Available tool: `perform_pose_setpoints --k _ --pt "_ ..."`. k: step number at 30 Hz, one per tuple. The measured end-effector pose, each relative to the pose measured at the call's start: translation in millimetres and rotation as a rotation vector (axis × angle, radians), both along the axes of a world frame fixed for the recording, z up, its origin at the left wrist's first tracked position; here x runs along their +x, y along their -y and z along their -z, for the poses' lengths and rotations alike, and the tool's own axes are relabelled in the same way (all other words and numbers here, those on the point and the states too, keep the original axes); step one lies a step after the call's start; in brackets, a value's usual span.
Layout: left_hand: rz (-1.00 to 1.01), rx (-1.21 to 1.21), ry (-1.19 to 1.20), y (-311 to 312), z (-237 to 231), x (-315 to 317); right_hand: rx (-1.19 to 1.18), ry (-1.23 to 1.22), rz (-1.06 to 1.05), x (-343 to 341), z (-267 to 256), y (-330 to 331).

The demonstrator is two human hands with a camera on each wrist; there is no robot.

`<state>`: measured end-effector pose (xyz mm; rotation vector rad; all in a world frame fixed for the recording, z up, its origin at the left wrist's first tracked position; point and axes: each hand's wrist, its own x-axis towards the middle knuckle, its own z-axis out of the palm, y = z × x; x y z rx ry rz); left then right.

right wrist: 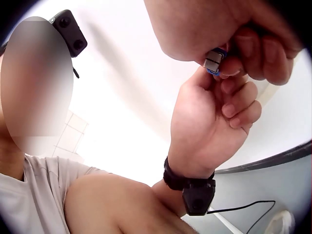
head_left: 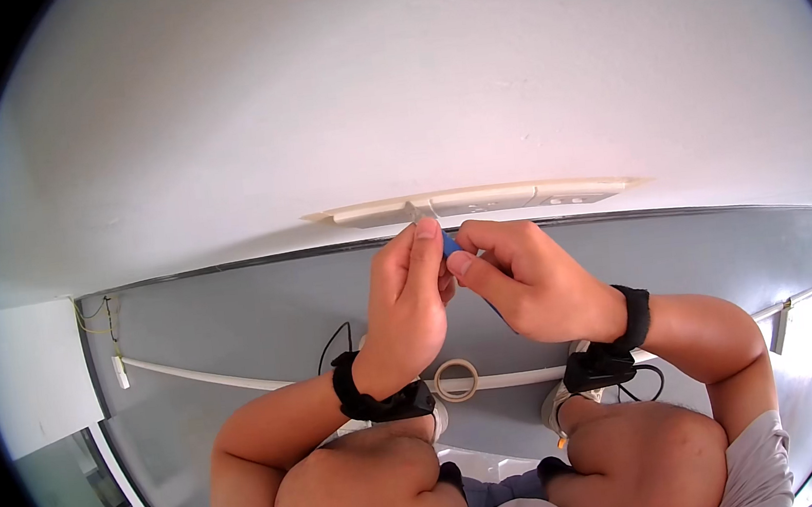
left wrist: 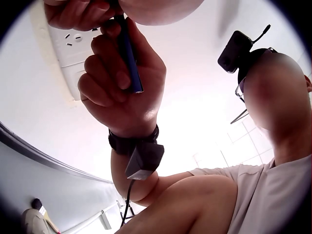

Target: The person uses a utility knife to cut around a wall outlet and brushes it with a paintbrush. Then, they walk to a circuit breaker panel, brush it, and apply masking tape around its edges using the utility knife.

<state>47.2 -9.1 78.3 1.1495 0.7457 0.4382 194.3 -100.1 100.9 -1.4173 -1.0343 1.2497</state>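
Note:
A slim blue tool [head_left: 451,245] is held at a slant below a white socket panel [head_left: 489,200] on the wall. My right hand [head_left: 538,285] grips it with curled fingers; in the left wrist view the tool's shaft [left wrist: 130,61] lies across that palm. My left hand [head_left: 408,294] has its thumb and fingers curled together at the tool's upper end, beside the panel's lower edge. The right wrist view shows the tool's squared end [right wrist: 213,61] between the hands. Fingers hide the tool's tip. Beige tape borders the panel.
A roll of tape [head_left: 456,381] lies low between the feet, near a white pipe [head_left: 212,375] running across. Black cables are beside the feet. A brush [left wrist: 44,214] appears at the lower left of the left wrist view. Bent knees are below the forearms.

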Motion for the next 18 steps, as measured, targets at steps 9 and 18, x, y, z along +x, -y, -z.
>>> perform_pose_setpoints --k 9,18 --pt "0.037 -0.004 -0.008 3 -3 5 -0.017 0.032 0.009 4 2 7" --pt "0.018 -0.002 0.007 9 -2 0 -0.014 -0.010 -0.015 4 -3 8"
